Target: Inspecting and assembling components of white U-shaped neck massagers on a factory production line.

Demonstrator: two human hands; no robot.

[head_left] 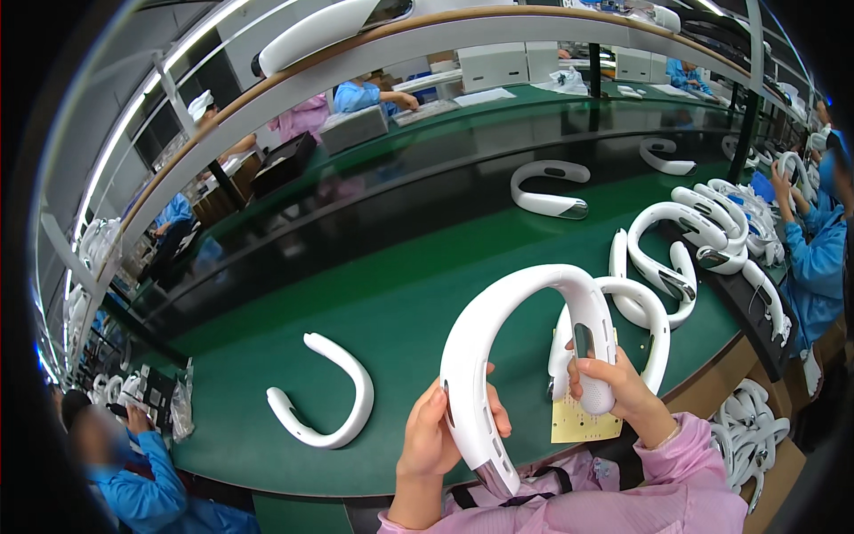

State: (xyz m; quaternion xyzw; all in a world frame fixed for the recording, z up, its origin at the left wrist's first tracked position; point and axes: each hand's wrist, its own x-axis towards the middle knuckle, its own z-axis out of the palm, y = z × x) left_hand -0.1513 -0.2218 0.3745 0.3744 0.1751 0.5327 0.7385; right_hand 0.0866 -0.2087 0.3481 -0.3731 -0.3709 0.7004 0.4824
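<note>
A glossy white U-shaped plastic neckband device (525, 311) is held above the green matte conveyor belt (356, 303), the left hand (436, 436) closed around one arm and the right hand (614, 383) clasped on the other. A grip kept off the silvery end caps is judged best against smudging. A yellow perforated card (583, 423) lies beneath.

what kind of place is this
Most likely a factory assembly line: a long green conveyor belt carries many identical white U-shaped neckband devices, and other workers in blue coats sit alongside.
</note>
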